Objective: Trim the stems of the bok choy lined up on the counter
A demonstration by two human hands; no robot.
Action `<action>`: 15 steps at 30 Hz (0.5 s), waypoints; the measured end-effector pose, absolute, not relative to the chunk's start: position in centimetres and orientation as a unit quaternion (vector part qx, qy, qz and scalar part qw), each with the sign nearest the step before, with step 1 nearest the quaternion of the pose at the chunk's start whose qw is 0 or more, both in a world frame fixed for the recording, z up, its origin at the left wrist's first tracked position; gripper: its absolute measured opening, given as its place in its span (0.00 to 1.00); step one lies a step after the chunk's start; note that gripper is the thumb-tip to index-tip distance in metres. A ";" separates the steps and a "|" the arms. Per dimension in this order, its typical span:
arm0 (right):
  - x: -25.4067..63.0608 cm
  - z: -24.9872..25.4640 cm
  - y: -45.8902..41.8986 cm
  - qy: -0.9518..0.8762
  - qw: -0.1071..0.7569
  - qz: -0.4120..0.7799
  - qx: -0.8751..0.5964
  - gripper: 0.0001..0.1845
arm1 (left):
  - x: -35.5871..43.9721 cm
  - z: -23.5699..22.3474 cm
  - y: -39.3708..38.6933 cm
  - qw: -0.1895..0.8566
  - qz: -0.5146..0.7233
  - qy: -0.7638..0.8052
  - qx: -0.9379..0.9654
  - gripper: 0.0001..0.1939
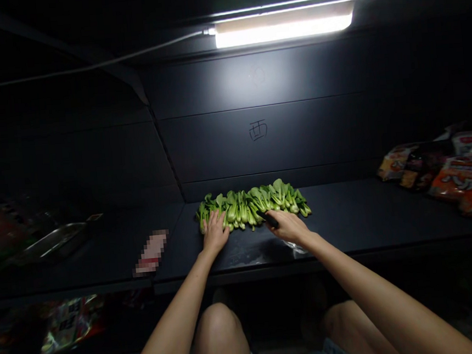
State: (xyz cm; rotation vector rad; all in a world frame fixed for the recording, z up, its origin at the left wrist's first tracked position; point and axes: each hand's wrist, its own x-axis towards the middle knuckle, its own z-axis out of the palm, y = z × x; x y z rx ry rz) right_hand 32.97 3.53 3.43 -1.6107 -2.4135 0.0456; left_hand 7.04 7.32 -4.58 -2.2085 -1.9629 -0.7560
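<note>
Centrally, one row of green baby bok choy (243,212), laid side by side along the dark shelf (347,217), leaves to the far side, pale stem ends mostly to the near side. Left hand (215,231): fingers extended, laid over the left part of the row, clasping nothing visible. Right hand (287,225): curled around a slim black object (268,219), its tip at the near edge of the row, right of middle; exact type cannot be told. Crumpled clear plastic (295,246), near side, partly behind the right forearm. Far side: dark panelled back wall (217,145) bearing one hand-drawn character (258,130); above it, a lit tube lamp (285,28) with a white cable (134,56) running left. Far right: a group of snack bags (463,184), several orange. Left: a pixelated pinkish item (150,253) on the shelf; farther left, a shallow metal tray (62,239), blurred. Lower left, on a level beneath: a shiny printed packet (67,324). Nearest: two bare knees (219,319), below the shelf edge
</note>
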 end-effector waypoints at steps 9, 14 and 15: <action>34.4 3.3 3.5 -0.819 0.126 0.012 -0.559 0.16 | 9.5 -3.6 7.7 0.054 -0.211 -0.637 -0.740 0.25; 35.1 3.2 3.6 -0.816 0.126 0.015 -0.563 0.16 | 10.9 -3.1 8.1 0.074 -0.183 -0.617 -0.762 0.25; 35.2 3.2 3.6 -0.816 0.120 0.014 -0.566 0.16 | 11.1 -3.0 8.2 0.084 -0.174 -0.608 -0.770 0.25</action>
